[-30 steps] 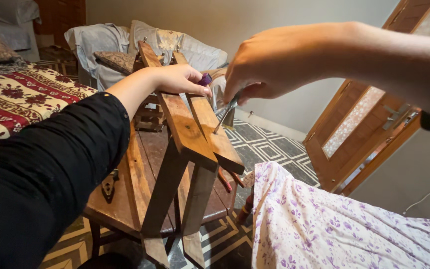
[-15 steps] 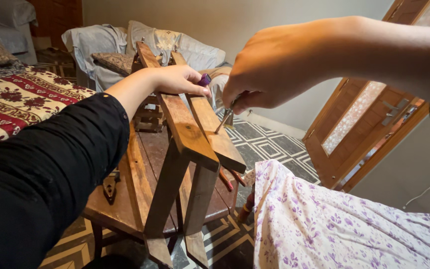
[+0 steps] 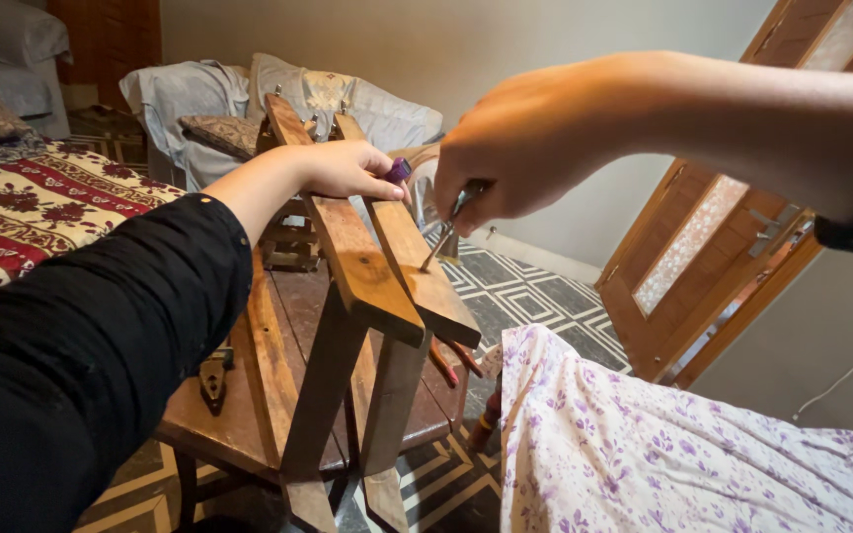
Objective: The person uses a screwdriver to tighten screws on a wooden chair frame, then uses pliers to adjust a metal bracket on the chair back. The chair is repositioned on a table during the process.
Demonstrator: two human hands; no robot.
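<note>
Little has shifted since a moment ago: both hands stay where they were, the view only tipping slightly, and the right hand's tool seems a touch lower against the wood.

On the far left a patterned red bedspread covers a bed. Next comes the left hand, its black sleeve stretched forward, fingers curled down on top of the upturned wooden frame and pinching a small purple object that I cannot make out. The frame rests on a low wooden table, its two slats pointing away from the person. Right of that, the right hand is closed tight around a slim metal tool, the tip touching the nearer slat. Judging by this, the work on the slat is under way, not finished; nothing looks loosened or detached yet. A floral cloth lies at lower right, a leaning wooden door beyond.
</note>
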